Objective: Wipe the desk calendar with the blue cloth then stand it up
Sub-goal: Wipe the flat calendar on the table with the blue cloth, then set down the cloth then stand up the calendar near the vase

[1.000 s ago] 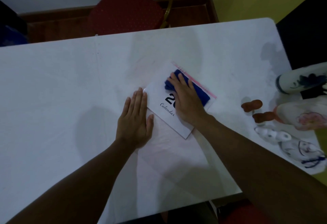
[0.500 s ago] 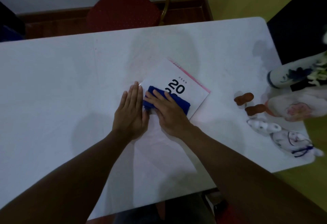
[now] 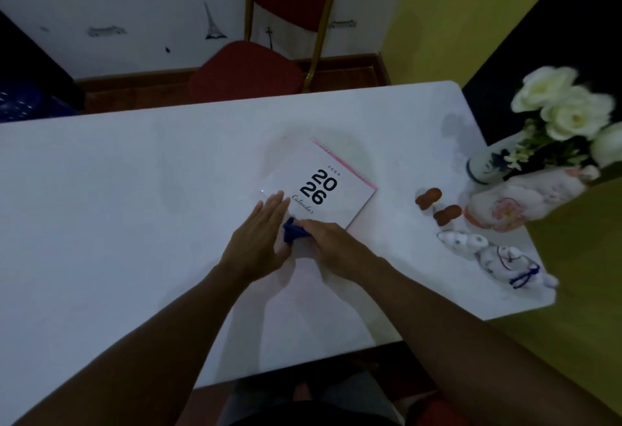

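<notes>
The desk calendar [image 3: 331,178] lies flat on the white table [image 3: 117,206], its white cover reading "2026 Calendar", with a pink spiral edge at the far right. My right hand [image 3: 331,245] is closed on the bunched blue cloth [image 3: 292,232] at the calendar's near corner. My left hand [image 3: 257,238] is just left of the cloth, fingers straight and together, tips resting at the calendar's near-left edge. Most of the cloth is hidden between the two hands.
At the table's right end stand a vase with white flowers [image 3: 565,112], a pale floral ceramic piece [image 3: 518,203], two small brown figures [image 3: 437,205] and white-and-blue ceramic animals [image 3: 494,254]. A red chair [image 3: 249,68] stands beyond the far edge.
My right hand dragged the blue cloth down across the cover toward me, from the far edge to the near corner, uncovering the "2026" print. The left hand tilted up off the table a little.
</notes>
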`<state>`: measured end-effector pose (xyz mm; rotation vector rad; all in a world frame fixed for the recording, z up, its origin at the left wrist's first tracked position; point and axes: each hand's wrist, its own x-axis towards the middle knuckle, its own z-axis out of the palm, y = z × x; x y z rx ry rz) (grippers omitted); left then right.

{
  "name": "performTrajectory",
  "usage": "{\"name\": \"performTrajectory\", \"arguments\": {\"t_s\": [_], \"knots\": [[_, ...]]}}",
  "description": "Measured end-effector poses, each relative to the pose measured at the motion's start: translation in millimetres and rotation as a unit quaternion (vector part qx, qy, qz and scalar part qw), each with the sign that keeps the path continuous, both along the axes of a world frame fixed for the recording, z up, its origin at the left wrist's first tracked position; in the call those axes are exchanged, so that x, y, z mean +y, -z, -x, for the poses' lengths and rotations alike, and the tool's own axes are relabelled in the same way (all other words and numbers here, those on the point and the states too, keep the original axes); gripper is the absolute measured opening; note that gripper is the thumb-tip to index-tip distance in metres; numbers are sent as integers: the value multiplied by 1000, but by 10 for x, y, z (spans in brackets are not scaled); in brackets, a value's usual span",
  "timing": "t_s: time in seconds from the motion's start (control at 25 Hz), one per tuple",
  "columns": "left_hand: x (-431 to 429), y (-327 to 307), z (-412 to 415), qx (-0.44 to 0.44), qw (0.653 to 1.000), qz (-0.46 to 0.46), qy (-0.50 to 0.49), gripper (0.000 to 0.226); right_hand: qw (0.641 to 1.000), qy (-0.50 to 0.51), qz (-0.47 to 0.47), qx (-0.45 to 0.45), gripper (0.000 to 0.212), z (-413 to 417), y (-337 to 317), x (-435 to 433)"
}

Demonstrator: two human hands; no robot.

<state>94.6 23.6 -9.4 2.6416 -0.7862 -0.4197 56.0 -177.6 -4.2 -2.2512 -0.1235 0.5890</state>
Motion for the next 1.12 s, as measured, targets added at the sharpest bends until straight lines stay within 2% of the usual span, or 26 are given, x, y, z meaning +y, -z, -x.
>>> {"name": "performTrajectory", "arguments": {"t_s": [0.08, 0.16, 0.24, 0.4, 0.52, 0.56, 0.64, 0.72, 0.92, 1.04, 1.12], "knots": [[-46, -109, 123, 17, 1000, 12, -21, 70, 1000, -6, 5, 13, 36, 70, -78, 31], [-112, -214, 236, -50, 999, 7, 1, 44, 999, -17, 50, 5, 37, 139, -136, 31], [-111, -304, 334, -124, 992, 13, 32, 32, 993, -33, 114, -2, 38, 204, -183, -17], [-24, -283, 547, -180, 982, 32, 45, 42, 981, -46, 182, -58, 57, 451, -189, -163], [104, -134, 815, -202, 971, 46, 122, 48, 977, -63, 182, -95, 72, 817, -79, -170], [151, -67, 900, -179, 972, 31, 152, 51, 975, -92, 184, -86, 74, 945, -15, -160], [225, 19, 1052, -54, 982, -50, 175, 69, 963, -162, 202, -71, 73, 1151, 141, -145], [253, 121, 1155, 44, 979, -113, 167, 80, 956, -176, 223, -75, 73, 1264, 263, -129], [152, 231, 1216, 43, 983, -116, 135, 63, 938, -158, 270, -152, 60, 1316, 420, -182], [151, 256, 1201, 39, 978, -143, 145, 60, 941, -163, 254, -155, 59, 1292, 429, -209], [140, 223, 1139, 27, 980, -126, 150, 59, 946, -156, 235, -158, 58, 1279, 400, -208]]}}
